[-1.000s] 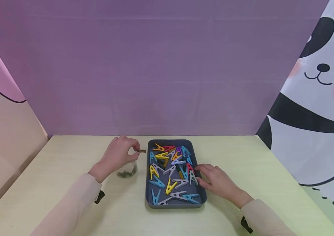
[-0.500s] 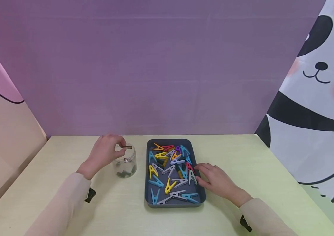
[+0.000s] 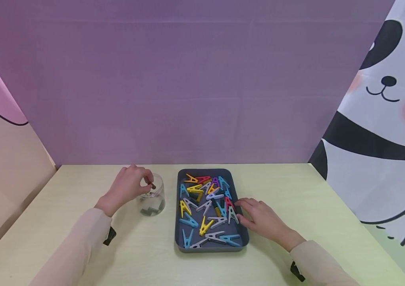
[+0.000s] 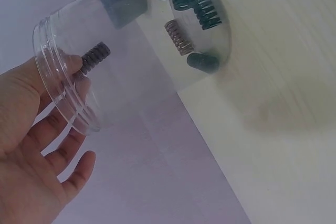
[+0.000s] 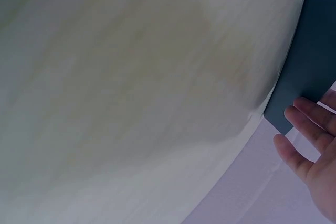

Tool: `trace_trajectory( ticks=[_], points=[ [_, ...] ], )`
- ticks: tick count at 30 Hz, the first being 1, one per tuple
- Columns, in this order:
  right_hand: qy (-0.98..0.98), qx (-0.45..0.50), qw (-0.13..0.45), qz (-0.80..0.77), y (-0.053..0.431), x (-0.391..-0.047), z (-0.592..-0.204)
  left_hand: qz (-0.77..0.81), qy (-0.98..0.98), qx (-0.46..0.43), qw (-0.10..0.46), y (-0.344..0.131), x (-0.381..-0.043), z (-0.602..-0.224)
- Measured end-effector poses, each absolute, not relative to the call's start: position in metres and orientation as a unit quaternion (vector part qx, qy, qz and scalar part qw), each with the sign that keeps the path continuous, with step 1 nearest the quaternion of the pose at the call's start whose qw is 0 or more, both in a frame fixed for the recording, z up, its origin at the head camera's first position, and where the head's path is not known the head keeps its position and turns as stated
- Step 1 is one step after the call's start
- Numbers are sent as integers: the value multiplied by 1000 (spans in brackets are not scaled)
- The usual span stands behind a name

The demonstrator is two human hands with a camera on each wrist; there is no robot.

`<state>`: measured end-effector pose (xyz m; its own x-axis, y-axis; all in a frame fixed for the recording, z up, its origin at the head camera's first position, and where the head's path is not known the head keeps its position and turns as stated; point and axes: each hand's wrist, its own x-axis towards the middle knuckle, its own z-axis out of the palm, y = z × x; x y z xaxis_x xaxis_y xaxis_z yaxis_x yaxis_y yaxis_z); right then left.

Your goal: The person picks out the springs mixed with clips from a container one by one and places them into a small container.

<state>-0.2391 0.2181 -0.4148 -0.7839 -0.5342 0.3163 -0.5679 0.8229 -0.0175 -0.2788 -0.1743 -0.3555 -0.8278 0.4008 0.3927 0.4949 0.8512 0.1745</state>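
Observation:
My left hand (image 3: 128, 185) pinches a small dark coil spring (image 4: 96, 57) between thumb and fingertips. In the left wrist view the spring is just inside the mouth of a clear jar (image 4: 128, 72). Several dark green springs (image 4: 203, 3) and a brownish spring (image 4: 179, 37) lie at the jar's bottom. To the right stands a grey tray (image 3: 209, 250) of plastic clothespins in yellow, blue, red, orange, purple and grey. My right hand (image 3: 265, 219) rests at the tray's right edge, its fingers loosely extended near a red clothespin (image 3: 228, 202).
Among the clothespins lie a few springs, one of them a yellow spring (image 3: 199, 197). Everything stands on a pale wooden table (image 3: 145, 254). A purple cloth (image 3: 188, 87) hangs behind it, and a panda-printed panel (image 3: 384, 131) lines the right side.
My left hand has carried the spring left, from beside the tray to the jar's mouth, where the spring now tilts downward. The right hand has stayed at the tray's edge.

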Motion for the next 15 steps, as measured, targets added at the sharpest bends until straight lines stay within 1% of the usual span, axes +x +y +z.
trace_trajectory(
  ticks=[3, 9, 15],
  points=[
    [-943, 292, 150, 56, 218, -239, -414, -132, -948, -240, 164, -174, -280, -356],
    [-941, 295, 154, 58, 218, -238, -414, -116, -946, -256, 161, -172, -281, -354],
    [-939, 299, 160, 60, 218, -238, -413, -112, -950, -248, 152, -172, -282, -355]
  ],
)
